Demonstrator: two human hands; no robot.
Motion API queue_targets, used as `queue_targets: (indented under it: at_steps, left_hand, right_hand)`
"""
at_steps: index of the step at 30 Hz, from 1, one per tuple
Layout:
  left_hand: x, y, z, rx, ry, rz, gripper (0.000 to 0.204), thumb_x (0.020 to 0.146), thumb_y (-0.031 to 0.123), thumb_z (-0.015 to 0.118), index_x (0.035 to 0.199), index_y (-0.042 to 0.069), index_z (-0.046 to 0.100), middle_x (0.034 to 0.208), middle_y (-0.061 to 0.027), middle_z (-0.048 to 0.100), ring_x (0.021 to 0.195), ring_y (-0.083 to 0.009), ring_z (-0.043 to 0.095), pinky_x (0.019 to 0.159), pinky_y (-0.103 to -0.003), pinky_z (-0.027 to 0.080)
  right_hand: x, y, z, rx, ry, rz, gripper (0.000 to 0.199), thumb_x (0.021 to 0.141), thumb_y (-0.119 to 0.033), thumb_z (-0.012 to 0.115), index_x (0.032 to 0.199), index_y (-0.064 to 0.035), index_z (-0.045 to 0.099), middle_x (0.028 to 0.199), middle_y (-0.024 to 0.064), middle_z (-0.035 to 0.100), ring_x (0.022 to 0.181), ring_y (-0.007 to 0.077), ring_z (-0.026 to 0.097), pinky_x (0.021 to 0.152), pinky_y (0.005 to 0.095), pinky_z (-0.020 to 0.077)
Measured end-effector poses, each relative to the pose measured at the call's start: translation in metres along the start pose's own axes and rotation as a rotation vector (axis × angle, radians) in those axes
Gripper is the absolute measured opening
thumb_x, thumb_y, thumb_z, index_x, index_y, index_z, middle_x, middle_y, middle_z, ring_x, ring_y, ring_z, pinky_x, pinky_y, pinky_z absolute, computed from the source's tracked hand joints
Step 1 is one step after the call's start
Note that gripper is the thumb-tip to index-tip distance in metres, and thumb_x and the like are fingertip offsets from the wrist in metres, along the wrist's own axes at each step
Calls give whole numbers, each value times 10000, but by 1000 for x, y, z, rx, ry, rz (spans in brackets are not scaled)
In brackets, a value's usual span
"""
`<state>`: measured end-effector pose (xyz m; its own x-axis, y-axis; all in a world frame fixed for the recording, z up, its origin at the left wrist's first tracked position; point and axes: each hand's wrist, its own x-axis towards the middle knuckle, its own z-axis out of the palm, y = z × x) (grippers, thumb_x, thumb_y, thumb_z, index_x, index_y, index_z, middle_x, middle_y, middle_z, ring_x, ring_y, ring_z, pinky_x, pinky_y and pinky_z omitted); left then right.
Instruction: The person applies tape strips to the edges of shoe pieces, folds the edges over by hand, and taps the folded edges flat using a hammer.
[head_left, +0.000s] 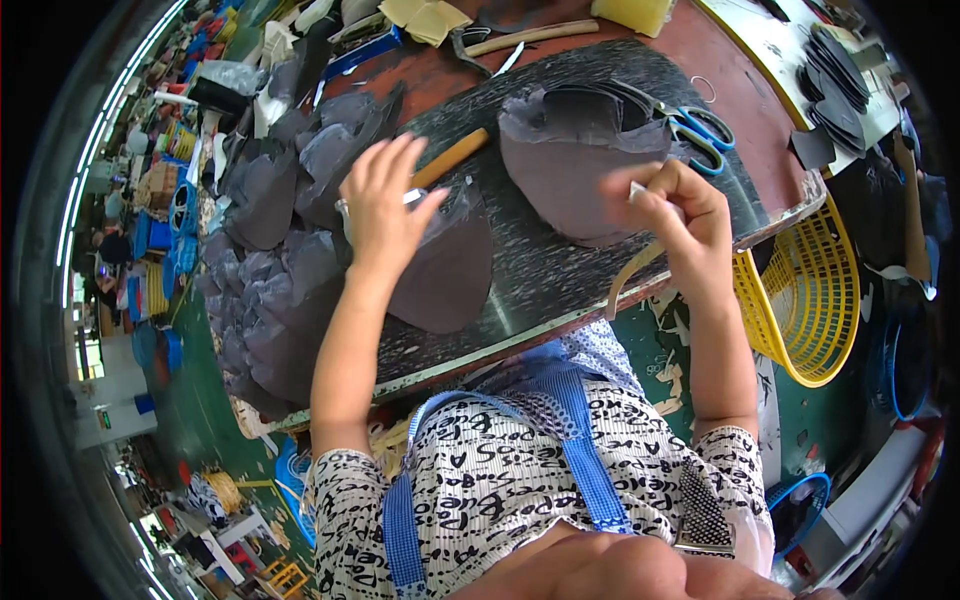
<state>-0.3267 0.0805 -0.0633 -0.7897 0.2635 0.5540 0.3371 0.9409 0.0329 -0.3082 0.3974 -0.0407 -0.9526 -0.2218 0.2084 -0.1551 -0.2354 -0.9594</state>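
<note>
In the head view, your left hand (385, 208) is raised above the dark slab (535, 280), fingers extended and slightly apart, thumb pointing to the right; a small pale, shiny thing (412, 196) shows beside that thumb, though you cannot tell whether it is gripped. Your right hand (685, 220) has thumb and index finger pinched around a small whitish bit (636, 190), the other fingers curled. Just below that hand, a tan strip (630, 270) curves at the slab's near edge. One rounded dark piece (445, 265) lies partly under your left hand; another dark piece (570, 175) lies near your right, with blue-handled scissors (676, 116) at its upper right. Crinkled dark pieces (270, 310) are heaped on your left, and a yellow basket (757, 311) stands at your right.
</note>
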Motion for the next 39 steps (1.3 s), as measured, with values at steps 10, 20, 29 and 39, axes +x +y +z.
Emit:
queue_targets:
  at_steps: [10, 20, 29, 39]
  left_hand:
    - [86, 77, 87, -599, 79, 215, 235, 784, 11, 703, 987, 64, 599, 987, -75, 638, 1012, -234, 620, 868, -352, 480]
    - [68, 120, -28, -963, -261, -194, 208, 847, 22, 693, 1033, 8, 602, 799, -17, 655, 707, -33, 572, 620, -207, 463]
    - [53, 114, -26, -911, -202, -123, 96, 923, 67, 621, 970, -11, 592, 700, -35, 623, 609, -42, 524, 532, -223, 400]
    - [30, 113, -38, -1362, -142, -219, 116, 934, 77, 603, 962, -2, 522, 976, -107, 718, 700, -41, 553, 632, -221, 452]
  right_hand:
    - [-8, -18, -22, -664, 90, -228, 135, 902, -113, 676, 936, -5, 601, 728, 49, 586, 626, 129, 547, 587, 268, 446]
    - [26, -23, 5, -839, -64, -480, 103, 837, -5, 666, 931, -9, 626, 820, 126, 626, 712, 298, 631, 631, 353, 495]
    - [19, -18, 4, -814, 4, -457, 126, 831, -126, 716, 880, -34, 647, 797, 113, 646, 698, 316, 649, 599, 379, 518]
    - [17, -17, -1, -1013, 178, -205, 335, 762, -269, 811, 861, -7, 626, 960, 145, 657, 808, 293, 651, 712, 371, 527]
